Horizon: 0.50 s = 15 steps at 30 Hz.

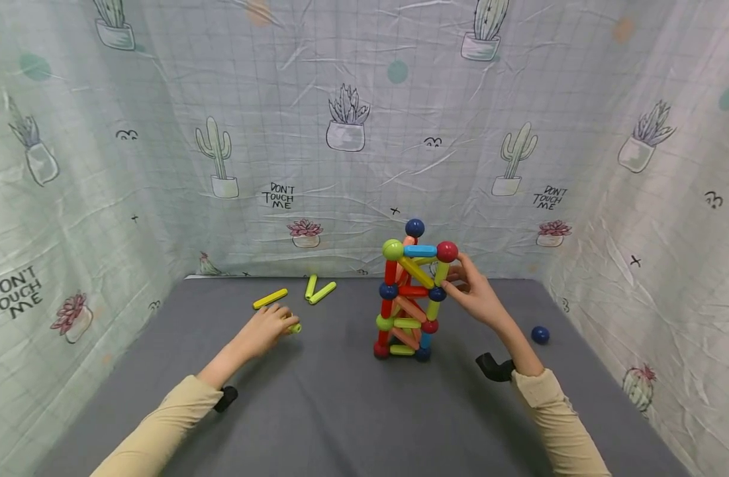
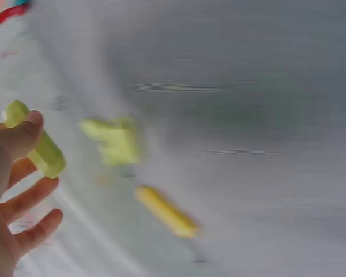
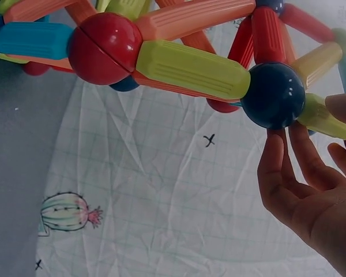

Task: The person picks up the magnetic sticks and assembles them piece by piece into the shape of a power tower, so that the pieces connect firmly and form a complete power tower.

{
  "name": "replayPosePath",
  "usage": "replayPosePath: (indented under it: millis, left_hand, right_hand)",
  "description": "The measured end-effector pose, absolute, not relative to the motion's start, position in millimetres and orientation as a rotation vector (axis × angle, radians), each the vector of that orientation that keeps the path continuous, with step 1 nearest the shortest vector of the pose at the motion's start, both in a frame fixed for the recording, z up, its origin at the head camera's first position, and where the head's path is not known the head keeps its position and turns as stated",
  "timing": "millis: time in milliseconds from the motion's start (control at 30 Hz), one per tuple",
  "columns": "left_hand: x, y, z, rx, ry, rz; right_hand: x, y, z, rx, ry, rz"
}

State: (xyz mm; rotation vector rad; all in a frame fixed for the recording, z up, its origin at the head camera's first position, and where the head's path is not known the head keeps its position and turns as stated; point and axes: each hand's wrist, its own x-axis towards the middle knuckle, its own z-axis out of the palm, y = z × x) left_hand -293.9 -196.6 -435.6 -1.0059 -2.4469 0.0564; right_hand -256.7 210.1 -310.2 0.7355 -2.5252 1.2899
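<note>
My left hand (image 1: 267, 331) pinches a short yellow-green magnetic rod (image 2: 46, 153) between thumb and fingers, above the grey table. In the head view only its end shows past the fingertips. Right of the middle stands a tall tower (image 1: 408, 291) of coloured magnetic rods and balls, upright on the table. My right hand (image 1: 473, 293) is at the tower's upper right side. It holds a yellow-green upright rod (image 3: 317, 115) there, thumb on one side, with fingertips against the dark blue ball (image 3: 273, 95) beneath that rod.
Two loose yellow-green rods (image 1: 322, 293) lie near the table's back edge, with a yellow rod (image 1: 270, 299) left of them. A dark blue ball (image 1: 540, 334) rests at the far right. Patterned cloth (image 1: 364, 179) hangs behind and along both sides.
</note>
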Motion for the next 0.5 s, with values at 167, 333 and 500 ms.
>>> replayPosePath:
  millis: [167, 333, 500]
  left_hand:
    - [-308, -151, -382, -1.039, -2.301, -0.224]
    - [-317, -102, -332, -1.1, -2.147, -0.469]
    - [-329, -69, -301, -1.183, -2.03, -0.631]
  right_hand:
    - [-256, 211, -310, 0.731, -2.53, 1.304]
    - [-271, 219, -319, 0.744, -2.555, 1.332]
    - [-284, 227, -314, 0.73, -2.558, 1.446]
